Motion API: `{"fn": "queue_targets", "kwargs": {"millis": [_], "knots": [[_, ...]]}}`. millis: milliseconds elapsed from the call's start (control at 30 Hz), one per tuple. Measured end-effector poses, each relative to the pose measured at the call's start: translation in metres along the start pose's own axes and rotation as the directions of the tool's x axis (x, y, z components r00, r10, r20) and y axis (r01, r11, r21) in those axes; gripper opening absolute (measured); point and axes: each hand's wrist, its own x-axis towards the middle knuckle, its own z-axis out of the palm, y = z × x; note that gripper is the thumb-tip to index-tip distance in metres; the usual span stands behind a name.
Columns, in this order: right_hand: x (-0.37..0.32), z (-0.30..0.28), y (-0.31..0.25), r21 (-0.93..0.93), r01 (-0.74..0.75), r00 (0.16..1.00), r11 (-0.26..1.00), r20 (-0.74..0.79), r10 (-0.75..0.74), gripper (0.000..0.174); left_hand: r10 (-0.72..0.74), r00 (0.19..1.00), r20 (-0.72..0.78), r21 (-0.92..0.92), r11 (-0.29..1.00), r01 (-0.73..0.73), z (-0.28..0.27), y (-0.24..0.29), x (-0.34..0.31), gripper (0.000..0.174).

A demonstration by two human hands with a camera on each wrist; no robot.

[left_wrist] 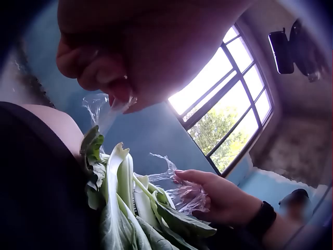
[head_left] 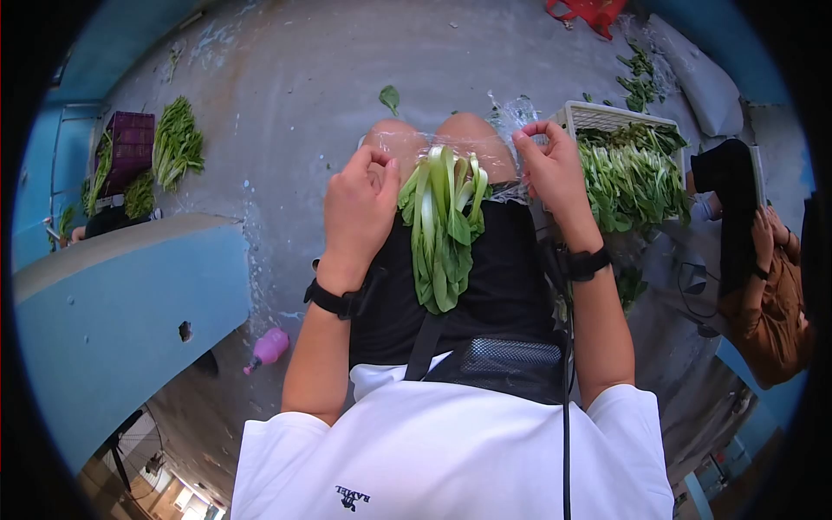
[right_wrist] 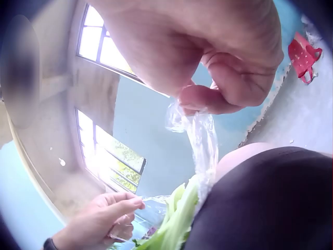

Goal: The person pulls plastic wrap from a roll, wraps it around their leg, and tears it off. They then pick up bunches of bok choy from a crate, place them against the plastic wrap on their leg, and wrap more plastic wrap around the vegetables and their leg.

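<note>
A bunch of leafy greens (head_left: pixel 444 234) lies on the person's lap, with its pale stems toward the knees and its leaves toward the body. Thin clear plastic film (right_wrist: pixel 204 140) stretches across the knees by the stem ends. My left hand (head_left: pixel 360 208) pinches one side of this film between thumb and curled fingers. On the other side, my right hand (head_left: pixel 556 169) pinches a gathered part of it, seen from close up in the right wrist view. Both hands are raised a little to either side of the stems.
A white crate (head_left: pixel 568 114) heaped with greens stands at the right, near another seated person (head_left: pixel 767 286). A purple crate (head_left: pixel 132 139) and piled greens (head_left: pixel 177 143) are at the left. A pink bottle (head_left: pixel 270 346) lies on the floor beside a blue low wall (head_left: pixel 130 303).
</note>
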Motion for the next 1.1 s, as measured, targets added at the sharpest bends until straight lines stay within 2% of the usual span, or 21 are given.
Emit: {"fn": "queue_targets", "kwargs": {"millis": [233,300,433,533,633,733,767,800,833,900,933,967,1000,1067,1100], "knots": [[0.003,0.016,-0.008,-0.024,0.161,0.982,0.987,0.101,-0.158,0.025,-0.122,0.992,-0.01,-0.132,0.984,0.12,-0.004,-0.025,-0.009,0.014],[0.003,0.026,-0.01,-0.064,0.204,0.976,0.977,0.093,-0.198,0.025,-0.215,0.976,-0.046,-0.305,0.933,0.191,-0.001,-0.038,-0.008,0.015],[0.004,0.04,-0.013,-0.139,0.255,0.962,0.957,0.139,-0.236,0.025,-0.244,0.969,-0.041,-0.349,0.912,0.215,-0.006,-0.058,-0.007,0.016],[-0.001,0.052,-0.02,-0.196,0.263,0.955,0.945,0.195,-0.225,0.026,-0.274,0.961,-0.019,-0.387,0.889,0.246,-0.008,-0.064,-0.01,0.017],[-0.002,0.064,-0.021,-0.152,0.226,0.948,0.962,0.263,-0.181,0.029,-0.332,0.941,0.063,-0.471,0.821,0.321,-0.008,-0.071,-0.013,0.017],[0.002,0.075,-0.015,-0.168,0.3,0.924,0.939,0.295,-0.243,0.032,-0.338,0.933,0.121,-0.492,0.797,0.352,-0.011,-0.072,-0.015,0.018],[0.003,0.078,-0.015,-0.197,0.344,0.91,0.918,0.313,-0.273,0.032,-0.242,0.968,-0.066,-0.312,0.927,0.21,-0.011,-0.07,-0.016,0.018],[0.005,0.08,-0.015,-0.223,0.387,0.893,0.895,0.331,-0.303,0.031,-0.101,0.969,-0.225,-0.089,0.993,0.083,-0.011,-0.065,-0.016,0.018],[0.006,0.083,-0.015,-0.227,0.388,0.892,0.893,0.335,-0.302,0.031,-0.105,0.968,-0.228,-0.094,0.992,0.085,-0.017,-0.052,-0.015,0.018],[0.008,0.087,-0.014,-0.244,0.422,0.882,0.873,0.332,-0.333,0.03,0.202,0.931,-0.303,0.227,0.965,-0.135,-0.026,-0.022,-0.019,0.017],[0.007,0.089,-0.013,-0.247,0.423,0.881,0.872,0.338,-0.331,0.03,0.209,0.952,-0.224,0.185,0.968,-0.17,-0.022,-0.014,-0.022,0.015],[0.008,0.09,-0.013,-0.204,0.36,0.903,0.91,0.321,-0.286,0.03,0.203,0.952,-0.231,0.183,0.97,-0.162,-0.015,-0.008,-0.025,0.015],[0.008,0.092,-0.014,-0.158,0.297,0.921,0.942,0.307,-0.239,0.03,0.168,0.978,-0.121,0.205,0.968,-0.141,-0.008,-0.002,-0.028,0.015],[0.008,0.094,-0.015,-0.181,0.319,0.91,0.93,0.333,-0.247,0.029,0.115,0.992,0.056,0.306,0.944,-0.127,0.004,-0.001,-0.028,0.012],[0.008,0.095,-0.018,-0.204,0.336,0.903,0.92,0.348,-0.253,0.028,0.115,0.992,0.052,0.306,0.944,-0.126,0.007,-0.003,-0.029,0.012]]}}
